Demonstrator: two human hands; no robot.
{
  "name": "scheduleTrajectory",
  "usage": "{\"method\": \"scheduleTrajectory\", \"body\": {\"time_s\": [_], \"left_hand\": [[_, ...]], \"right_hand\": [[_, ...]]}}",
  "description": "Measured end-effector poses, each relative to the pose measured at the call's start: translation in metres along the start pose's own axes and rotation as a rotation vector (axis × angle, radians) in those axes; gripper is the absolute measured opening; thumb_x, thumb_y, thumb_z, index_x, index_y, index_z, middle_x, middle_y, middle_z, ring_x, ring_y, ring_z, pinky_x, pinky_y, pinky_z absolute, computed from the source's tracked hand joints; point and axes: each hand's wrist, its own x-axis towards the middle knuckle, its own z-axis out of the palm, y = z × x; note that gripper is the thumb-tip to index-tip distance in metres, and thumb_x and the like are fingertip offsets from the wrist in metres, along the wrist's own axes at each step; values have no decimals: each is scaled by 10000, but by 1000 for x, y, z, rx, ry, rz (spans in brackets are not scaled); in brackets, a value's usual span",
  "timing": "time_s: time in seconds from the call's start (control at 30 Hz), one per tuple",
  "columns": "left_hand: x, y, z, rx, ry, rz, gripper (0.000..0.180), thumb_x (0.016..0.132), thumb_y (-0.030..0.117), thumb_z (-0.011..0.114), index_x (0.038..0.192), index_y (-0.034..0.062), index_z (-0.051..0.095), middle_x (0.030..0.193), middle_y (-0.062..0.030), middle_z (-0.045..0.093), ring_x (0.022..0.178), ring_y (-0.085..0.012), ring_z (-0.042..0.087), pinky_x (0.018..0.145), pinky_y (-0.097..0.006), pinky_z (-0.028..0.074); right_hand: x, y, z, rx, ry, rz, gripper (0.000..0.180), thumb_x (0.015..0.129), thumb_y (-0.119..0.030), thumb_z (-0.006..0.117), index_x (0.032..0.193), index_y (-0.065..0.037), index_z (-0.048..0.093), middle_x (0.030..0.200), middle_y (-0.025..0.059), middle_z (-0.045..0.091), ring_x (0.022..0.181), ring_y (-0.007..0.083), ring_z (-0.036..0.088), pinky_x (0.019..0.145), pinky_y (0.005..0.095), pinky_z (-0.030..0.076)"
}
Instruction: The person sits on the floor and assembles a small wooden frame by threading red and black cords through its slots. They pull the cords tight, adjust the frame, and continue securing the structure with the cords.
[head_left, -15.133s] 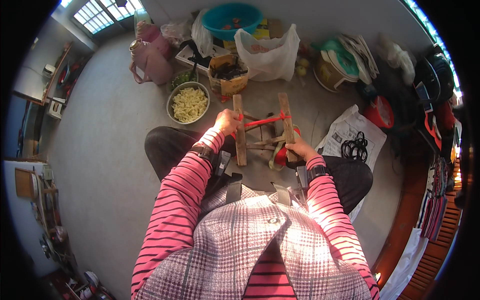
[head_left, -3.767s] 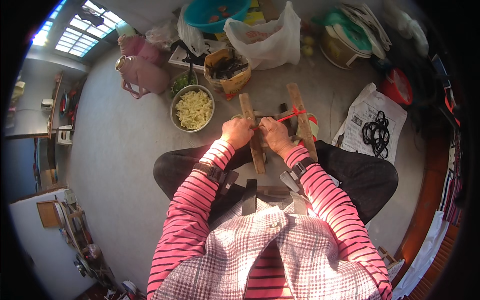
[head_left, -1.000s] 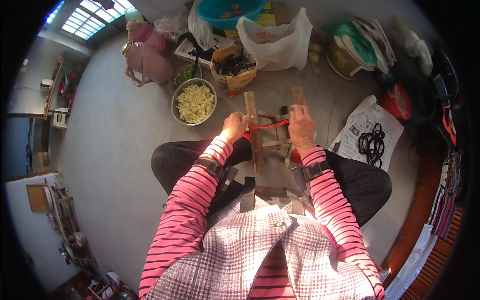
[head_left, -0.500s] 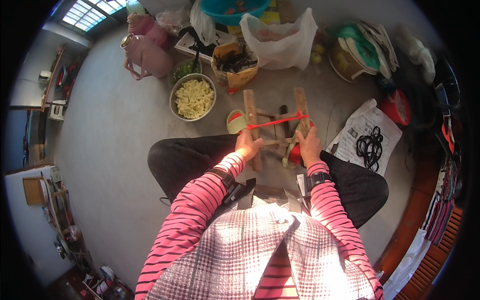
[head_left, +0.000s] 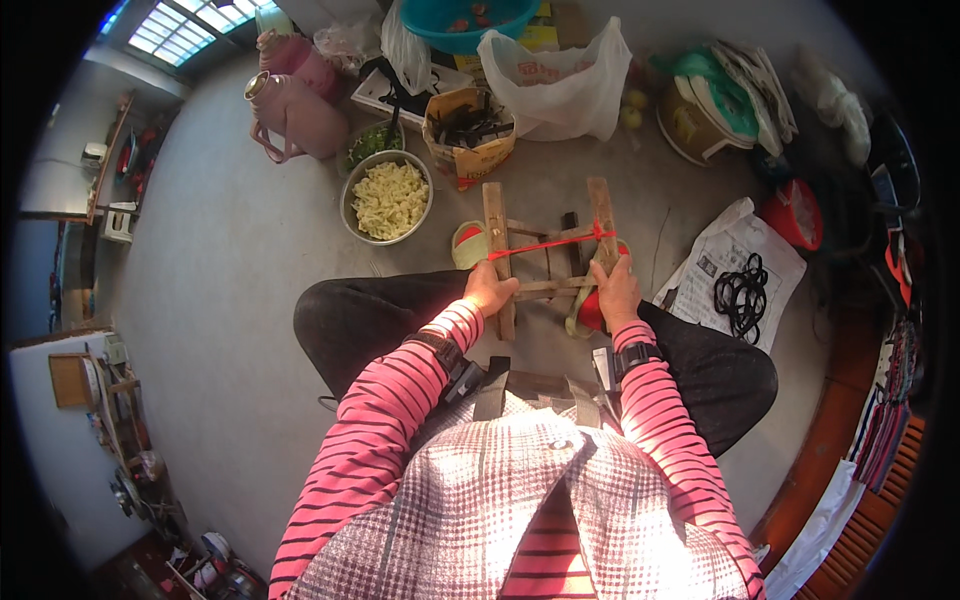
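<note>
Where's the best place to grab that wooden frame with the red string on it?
Probably the near ends of the two long side bars of the wooden frame, coming from the sitter's side. The left hand and right hand already grip there, clear of the red string stretched between the bars.

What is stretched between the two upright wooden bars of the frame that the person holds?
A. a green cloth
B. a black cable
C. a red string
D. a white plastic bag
C: a red string runs across from the left bar to the right bar of the wooden frame, just above the left hand and right hand.
</note>
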Motion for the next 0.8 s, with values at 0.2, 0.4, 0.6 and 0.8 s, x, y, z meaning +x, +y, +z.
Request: {"method": "scheduleTrajectory", "body": {"time_s": [0.2, 0.4, 0.6, 0.8], "left_hand": [[-3, 13, -20, -227, -13, -137, 679, 722, 380, 743, 1121, -130, 538, 1101, -315, 621, 1063, -404, 610, 908, -418, 478], [0, 22, -32, -55, 442, 299, 164, 825, 138, 667, 942, 53, 589, 874, -98, 614, 806, -267, 639, 712, -374, 507], [-3, 29, -38, 268, 367, 508, 75, 808, 87, 640, 866, 60, 601, 909, -112, 581, 866, -325, 614, 739, -427, 508], [6, 29, -42, 546, 298, 655, 127, 828, 124, 617, 911, 39, 571, 923, -129, 585, 862, -340, 618, 732, -416, 532]], "right_hand": [[1, 0, 1, -18, 5, -2, 599, 898, -492, 602, 1157, 15, 418, 777, 273, 659, 777, 466, 652, 664, 532, 519], [0, -2, -1, -14, -10, 18, 597, 900, -486, 602, 1158, 20, 418, 787, 277, 660, 794, 467, 653, 687, 540, 515], [0, -3, -1, -4, -8, 29, 591, 900, -481, 604, 1154, 20, 419, 803, 277, 661, 796, 474, 649, 690, 544, 511], [-1, -3, -2, -10, 8, 23, 587, 900, -484, 602, 1145, 18, 421, 797, 274, 663, 786, 476, 649, 690, 549, 510]]}}
